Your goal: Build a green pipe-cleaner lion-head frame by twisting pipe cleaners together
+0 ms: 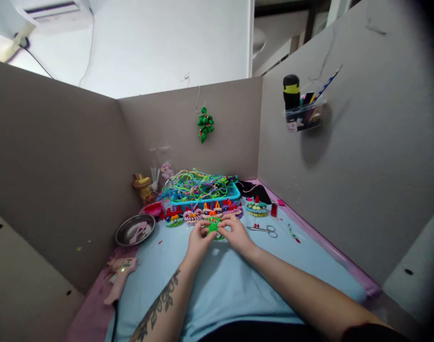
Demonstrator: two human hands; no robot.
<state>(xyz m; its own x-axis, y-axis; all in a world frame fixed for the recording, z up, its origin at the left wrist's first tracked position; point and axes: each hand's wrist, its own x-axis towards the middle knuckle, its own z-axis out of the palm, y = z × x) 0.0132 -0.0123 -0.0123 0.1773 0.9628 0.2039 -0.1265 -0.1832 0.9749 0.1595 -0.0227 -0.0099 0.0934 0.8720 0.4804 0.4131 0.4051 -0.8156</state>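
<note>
A small bright green piece (213, 227), apparently of knotted or crocheted cord, is held up above the blue cloth (217, 280). My left hand (198, 239) pinches its left side with thumb and fingers. On the opposite side my right hand (236, 233) grips it, fingertips close to those of the left. Its exact shape is partly covered by my fingers. Just beyond the hands, several colourful cord figures (212, 212) with eyes and pointed tops stand in a row. A blue and yellow one (256, 208) sits off to the right.
A turquoise tray (206, 202) heaped with coloured cords is at the back. At left are a metal bowl (122, 231) and a pink glue gun (120, 280) with a lit green light. Scissors (271, 231) lie at right. Grey panels (188, 142) surround the table.
</note>
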